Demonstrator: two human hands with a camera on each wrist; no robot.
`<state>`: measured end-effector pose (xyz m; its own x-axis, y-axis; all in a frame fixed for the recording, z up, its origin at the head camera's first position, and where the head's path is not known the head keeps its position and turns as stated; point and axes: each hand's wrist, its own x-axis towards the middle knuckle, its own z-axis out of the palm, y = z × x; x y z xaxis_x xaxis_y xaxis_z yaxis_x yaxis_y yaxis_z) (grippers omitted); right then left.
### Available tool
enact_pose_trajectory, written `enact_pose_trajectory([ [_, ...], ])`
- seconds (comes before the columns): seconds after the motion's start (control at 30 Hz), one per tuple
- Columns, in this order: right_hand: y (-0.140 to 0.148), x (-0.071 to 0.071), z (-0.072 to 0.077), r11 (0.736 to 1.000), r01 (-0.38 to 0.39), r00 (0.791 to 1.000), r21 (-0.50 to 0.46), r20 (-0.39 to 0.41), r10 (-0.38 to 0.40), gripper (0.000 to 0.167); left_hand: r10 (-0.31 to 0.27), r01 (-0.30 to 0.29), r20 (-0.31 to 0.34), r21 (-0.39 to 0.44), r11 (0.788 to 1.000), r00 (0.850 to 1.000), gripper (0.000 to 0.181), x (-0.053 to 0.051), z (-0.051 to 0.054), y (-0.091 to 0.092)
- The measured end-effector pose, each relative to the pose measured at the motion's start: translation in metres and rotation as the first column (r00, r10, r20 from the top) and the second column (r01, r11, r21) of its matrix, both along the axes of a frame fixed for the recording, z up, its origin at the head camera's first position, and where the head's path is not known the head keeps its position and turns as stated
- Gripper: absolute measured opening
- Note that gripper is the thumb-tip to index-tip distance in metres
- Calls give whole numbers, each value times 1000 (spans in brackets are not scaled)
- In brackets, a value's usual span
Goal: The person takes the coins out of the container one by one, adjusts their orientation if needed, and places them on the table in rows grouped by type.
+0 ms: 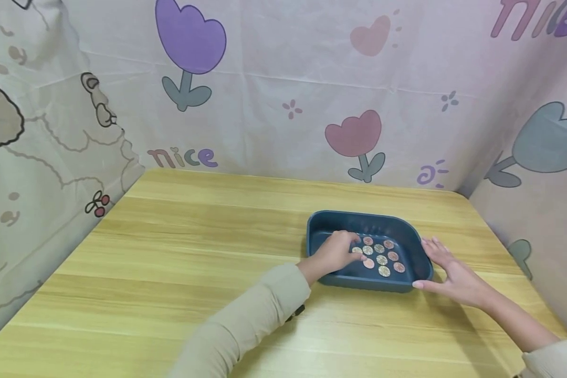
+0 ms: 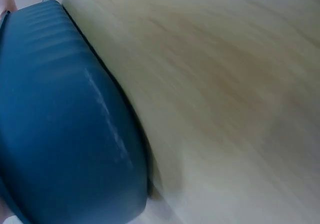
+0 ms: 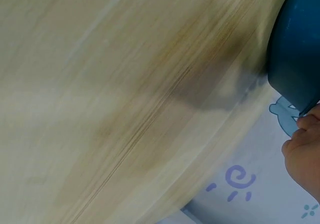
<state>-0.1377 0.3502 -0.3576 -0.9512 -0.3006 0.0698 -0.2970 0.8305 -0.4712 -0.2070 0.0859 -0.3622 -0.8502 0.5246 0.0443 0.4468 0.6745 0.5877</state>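
Several coins lie in tray, right of centre; left hand, thumb and forefinger parted, partly blocks view. Right hand, fingers extended, touches tray's right end. Patterned cloth behind table.

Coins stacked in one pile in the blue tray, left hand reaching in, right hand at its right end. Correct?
Not piled: the head view shows the coins spread flat in the blue tray. Rest holds: left hand reaching in, right hand at its right end.
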Motion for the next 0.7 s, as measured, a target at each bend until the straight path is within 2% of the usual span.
enact_pose_trajectory([
  [0.2, 0, 1, 1, 1000, -4, 1000, 1, 4, 4, 96, 76, -74, 97, -26, 997, 992, 32, -2, -1, 21],
  [0.33, 0, 0, 2, 1000, -6, 1000, -1, 6, 6, 96, 166, -160, 115, -56, 985, 979, 27, -3, -1, 33],
  [0.43, -1, 0, 2, 1000, -9, 1000, -7, 15, 9, 96, 209, -199, 119, -90, 976, 971, 24, -4, -3, 40],
  [0.53, -1, 1, 2, 1000, -13, 1000, -12, 22, 13, 97, 200, -183, 96, -160, 970, 975, 14, -3, -6, 45],
  [0.63, -1, 1, 3, 1000, -15, 1000, -9, 24, 15, 97, 181, -165, 53, -223, 961, 982, 36, -2, -9, 49],
  [0.7, 0, 1, 4, 1000, -15, 1000, -5, 25, 15, 97, 179, -165, 31, -258, 952, 983, 42, -1, -10, 50],
])
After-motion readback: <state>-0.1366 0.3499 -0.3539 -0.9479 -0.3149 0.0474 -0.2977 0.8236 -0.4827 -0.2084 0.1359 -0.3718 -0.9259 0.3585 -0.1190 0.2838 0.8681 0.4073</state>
